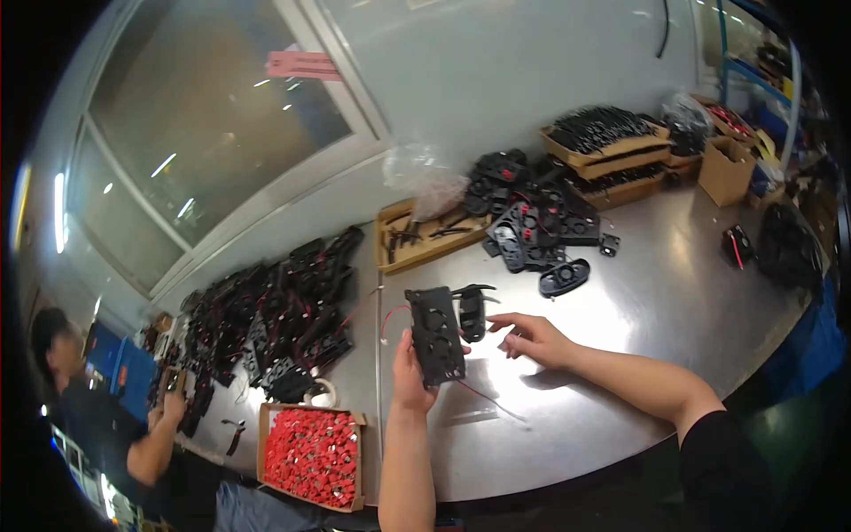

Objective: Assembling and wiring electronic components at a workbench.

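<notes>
My left hand [411,372] is closed around the edge of a black rectangular plastic housing [436,332] with round openings, lifted above the metal table. A thin red wire with a white plug loops out at its left side, and another red wire trails from its lower end. Just right of the housing is a smaller black oblong part [472,316] with curved prongs at its top; I cannot tell whether the two touch. My right hand [534,341] hovers beside that part with its fingers apart, holding nothing.
A box of small red parts [312,457] sits at the near left. Heaped black housings [275,310] lie behind it. Along the wall are a shallow cardboard tray [434,246], more black parts [541,222] and stacked boxes [612,146]. A co-worker [106,417] works at far left.
</notes>
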`<action>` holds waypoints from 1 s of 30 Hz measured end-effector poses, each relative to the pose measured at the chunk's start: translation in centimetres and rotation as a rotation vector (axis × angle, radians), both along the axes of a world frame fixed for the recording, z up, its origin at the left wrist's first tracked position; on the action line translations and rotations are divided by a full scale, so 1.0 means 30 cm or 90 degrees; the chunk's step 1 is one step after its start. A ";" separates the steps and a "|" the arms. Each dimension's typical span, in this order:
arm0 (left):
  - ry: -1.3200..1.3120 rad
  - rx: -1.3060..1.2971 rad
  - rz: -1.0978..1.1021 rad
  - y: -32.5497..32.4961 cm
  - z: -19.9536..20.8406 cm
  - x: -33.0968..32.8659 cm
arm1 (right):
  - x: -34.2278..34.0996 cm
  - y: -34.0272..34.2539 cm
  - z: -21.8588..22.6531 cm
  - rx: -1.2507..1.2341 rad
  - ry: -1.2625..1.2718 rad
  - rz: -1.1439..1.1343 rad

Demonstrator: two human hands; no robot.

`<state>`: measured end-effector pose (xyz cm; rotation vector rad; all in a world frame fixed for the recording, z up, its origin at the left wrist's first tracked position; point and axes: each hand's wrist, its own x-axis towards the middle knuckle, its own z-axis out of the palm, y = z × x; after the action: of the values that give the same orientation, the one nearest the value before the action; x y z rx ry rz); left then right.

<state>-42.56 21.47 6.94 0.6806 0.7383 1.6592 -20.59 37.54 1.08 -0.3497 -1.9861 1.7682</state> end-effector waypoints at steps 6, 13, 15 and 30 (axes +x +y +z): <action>0.247 -0.219 0.088 0.039 -0.177 0.114 | -0.021 0.048 -0.053 -0.291 -0.029 0.134; 0.263 -0.183 -0.007 0.023 -0.169 0.077 | -0.035 0.025 -0.026 -0.287 -0.040 0.125; 0.236 -0.205 -0.013 0.019 -0.178 0.069 | -0.029 0.033 -0.012 -0.288 -0.088 0.105; 0.071 -0.085 0.147 0.030 -0.236 0.092 | -0.026 0.049 -0.017 -0.333 -0.062 -0.041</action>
<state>-39.81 22.37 -0.15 0.6135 1.0302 1.7713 -21.36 39.02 0.56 -0.6680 -1.5225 2.2461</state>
